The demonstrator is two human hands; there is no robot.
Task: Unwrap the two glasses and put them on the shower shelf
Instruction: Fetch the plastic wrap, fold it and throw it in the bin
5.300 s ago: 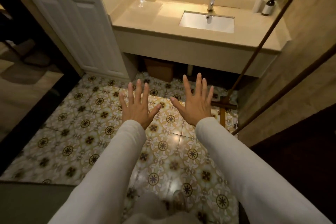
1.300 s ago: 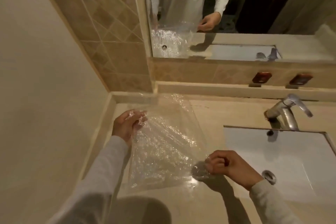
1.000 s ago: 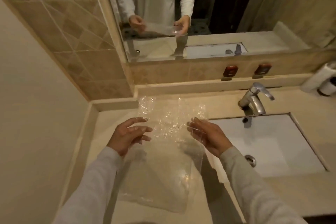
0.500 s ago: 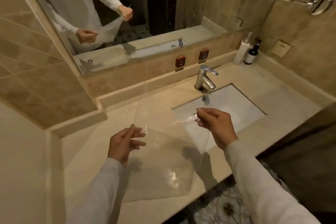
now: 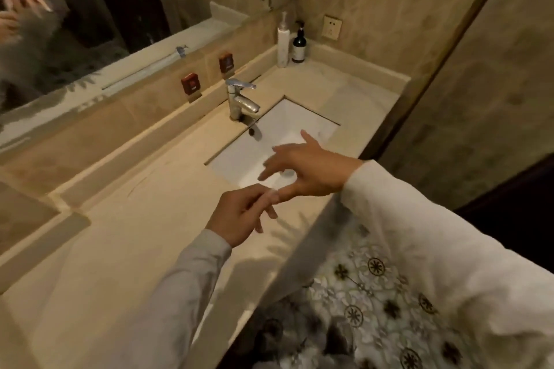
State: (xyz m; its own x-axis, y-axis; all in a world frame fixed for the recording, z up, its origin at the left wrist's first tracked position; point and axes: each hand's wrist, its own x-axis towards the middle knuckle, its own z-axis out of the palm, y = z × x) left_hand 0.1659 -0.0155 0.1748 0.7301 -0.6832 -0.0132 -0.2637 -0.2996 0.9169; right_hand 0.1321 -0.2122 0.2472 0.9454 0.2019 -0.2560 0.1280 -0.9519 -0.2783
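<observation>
No glass is in view. My left hand [image 5: 239, 214] and my right hand [image 5: 308, 169] meet above the front edge of the beige counter [image 5: 126, 237], beside the white sink [image 5: 287, 132]. The left fingers are pinched and touch my right thumb. My right fingers are spread apart. The clear wrap hangs from the pinch. It shows only as a faint haze over the floor [image 5: 305, 317] and as a grey blur under the reflected hands in the mirror [image 5: 39, 39].
A chrome tap [image 5: 239, 99] stands behind the sink. A white pump bottle [image 5: 282, 42] and a dark bottle [image 5: 299, 45] stand in the far corner by a wall socket [image 5: 332, 27]. A glass partition with a brown frame [image 5: 443, 48] rises on the right. Patterned floor tiles [image 5: 377, 278] lie below.
My view has swung right along the counter. My hands, which held the wrap stretched between them, have come together, and my right hand has opened.
</observation>
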